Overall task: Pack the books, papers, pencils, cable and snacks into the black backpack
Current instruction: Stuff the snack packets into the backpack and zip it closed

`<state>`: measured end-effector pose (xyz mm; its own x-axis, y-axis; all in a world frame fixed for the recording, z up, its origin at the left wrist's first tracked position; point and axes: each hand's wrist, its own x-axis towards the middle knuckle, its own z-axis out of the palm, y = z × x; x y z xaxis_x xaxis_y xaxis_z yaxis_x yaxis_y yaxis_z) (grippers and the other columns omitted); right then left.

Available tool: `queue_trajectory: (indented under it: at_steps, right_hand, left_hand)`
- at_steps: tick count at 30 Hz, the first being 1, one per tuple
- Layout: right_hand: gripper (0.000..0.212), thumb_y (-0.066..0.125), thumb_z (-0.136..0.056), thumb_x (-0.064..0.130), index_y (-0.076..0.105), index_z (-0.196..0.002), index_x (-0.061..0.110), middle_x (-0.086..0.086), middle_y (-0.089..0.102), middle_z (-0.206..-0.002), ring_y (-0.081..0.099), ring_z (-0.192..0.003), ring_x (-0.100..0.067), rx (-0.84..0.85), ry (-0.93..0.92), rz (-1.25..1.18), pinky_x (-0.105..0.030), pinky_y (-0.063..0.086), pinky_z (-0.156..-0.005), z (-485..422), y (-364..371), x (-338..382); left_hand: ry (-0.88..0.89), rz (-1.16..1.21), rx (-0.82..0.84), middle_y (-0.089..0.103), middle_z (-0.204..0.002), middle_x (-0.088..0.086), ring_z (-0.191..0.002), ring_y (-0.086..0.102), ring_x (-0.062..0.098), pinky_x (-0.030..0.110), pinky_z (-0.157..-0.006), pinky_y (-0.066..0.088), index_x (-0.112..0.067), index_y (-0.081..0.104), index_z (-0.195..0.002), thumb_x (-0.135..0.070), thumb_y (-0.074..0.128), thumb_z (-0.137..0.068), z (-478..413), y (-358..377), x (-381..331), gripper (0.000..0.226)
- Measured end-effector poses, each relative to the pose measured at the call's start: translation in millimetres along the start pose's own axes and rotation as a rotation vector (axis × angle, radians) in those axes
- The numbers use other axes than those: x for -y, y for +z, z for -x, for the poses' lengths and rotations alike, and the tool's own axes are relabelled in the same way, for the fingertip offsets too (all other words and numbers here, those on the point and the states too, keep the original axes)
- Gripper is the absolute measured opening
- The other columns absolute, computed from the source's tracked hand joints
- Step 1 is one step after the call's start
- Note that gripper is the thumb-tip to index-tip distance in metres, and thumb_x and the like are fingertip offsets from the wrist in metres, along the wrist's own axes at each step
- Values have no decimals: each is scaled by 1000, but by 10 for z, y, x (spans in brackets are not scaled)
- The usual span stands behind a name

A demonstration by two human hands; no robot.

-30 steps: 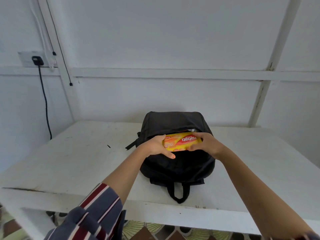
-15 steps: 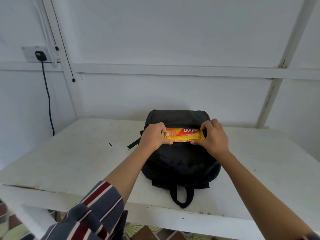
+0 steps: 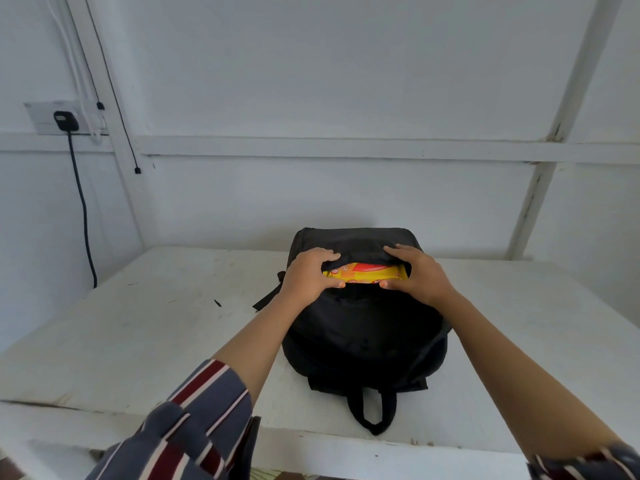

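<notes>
Snack packet (image 3: 363, 273) now deeper, half-hidden in backpack (image 3: 363, 327)

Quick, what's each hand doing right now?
Left hand: pinching the snack pack at the backpack opening.
Right hand: pinching the pack's other end.

White table (image 3: 145, 327) in front of me, top scuffed and stained, small dark speck (image 3: 217, 303) lying left of centre. Behind it white wall (image 3: 311, 81) crossed by horizontal rail (image 3: 346, 148) and slanted beam (image 3: 550, 133) on right. At my left, socket plate (image 3: 52, 116) on wall, black plug (image 3: 65, 120) in it, black cord (image 3: 83, 209) hanging down from plug. Thin black wire (image 3: 114, 88) runs down beside white post (image 3: 100, 64). Patterned floor (image 3: 263, 474) shows under table edge.
</notes>
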<state>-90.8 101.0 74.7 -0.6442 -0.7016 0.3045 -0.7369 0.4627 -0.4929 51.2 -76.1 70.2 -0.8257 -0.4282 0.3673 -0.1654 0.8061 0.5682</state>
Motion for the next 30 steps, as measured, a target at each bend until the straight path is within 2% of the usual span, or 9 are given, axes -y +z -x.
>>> queue_trajectory:
  at_steps: [7, 10, 13, 15, 16, 18, 20, 24, 30]
  right_hand:
    - [52, 73, -75, 44, 59, -124, 32, 7, 48, -140, 45, -128, -15, -143, 69, 78, -32, 42, -93, -50, 5, 114]
    - [43, 72, -76, 44, 64, -117, 31, 9, 55, -133, 50, -122, -12, -223, 112, 87, -27, 42, -87, -93, 32, 153]
    - [37, 69, -80, 40, 66, -115, 29, 6, 59, -129, 53, -119, -13, -276, 84, 150, -29, 41, -92, -129, 73, 148]
    - [39, 68, -82, 39, 64, -118, 27, 4, 55, -133, 52, -121, -15, -271, 29, 193, -31, 39, -95, -138, 92, 110]
    - [43, 68, -81, 39, 61, -122, 28, 3, 51, -138, 50, -123, -16, -251, -15, 197, -32, 39, -97, -137, 100, 81]
    - [59, 70, -80, 39, 49, -134, 32, 2, 35, -149, 39, -133, -18, -147, -94, 169, -41, 35, -106, -133, 112, 21]
    - [71, 69, -81, 38, 32, -142, 36, 6, 17, -156, 22, -142, -18, -3, -123, 151, -51, 21, -113, -118, 100, -9]
    - [84, 67, -82, 41, 12, -145, 42, 9, 1, -158, 1, -146, -16, 130, -163, 269, -54, 6, -115, -101, 60, -14]
    - [78, 70, -78, 42, 24, -141, 46, 7, 3, -158, 0, -146, -22, 124, -202, 325, -52, 6, -116, -70, 84, -71]
  left_hand:
    - [0, -29, -94, 64, -109, 3, -101, 59, 19, 28, -82, 46, -9, 69, -107, -22, 77, -74, -145, 16, -25, 36]
    - [-1, -48, -144, 64, -102, 1, -94, 59, 18, 25, -71, 40, -8, 70, -99, -22, 75, -77, -204, 23, -40, 27]
    - [1, -102, -168, 60, -96, -2, -89, 55, 15, 24, -66, 35, -11, 68, -91, -25, 74, -77, -256, 41, -51, 21]
    - [40, -60, -153, 54, -95, -5, -92, 53, 15, 26, -69, 38, -13, 66, -88, -22, 78, -73, -279, 55, -11, 21]
    - [79, -16, -130, 53, -99, -6, -99, 52, 16, 27, -76, 41, -14, 65, -92, -19, 80, -70, -288, 58, 26, 27]
    - [151, 37, -27, 52, -122, -3, -120, 46, 18, 30, -99, 38, -18, 62, -111, -14, 81, -68, -293, 49, 99, 47]
    - [168, 62, 101, 39, -145, -2, -135, 32, 15, 30, -110, 26, -22, 52, -130, -12, 77, -73, -284, 33, 148, 64]
    - [183, 44, 197, 24, -154, -5, -141, 20, 12, 29, -112, 19, -25, 42, -139, -15, 75, -75, -291, 27, 193, 73]
    - [205, -98, 220, 25, -152, -8, -139, 19, 16, 38, -113, 21, -29, 45, -137, -29, 81, -69, -280, 40, 231, 77]
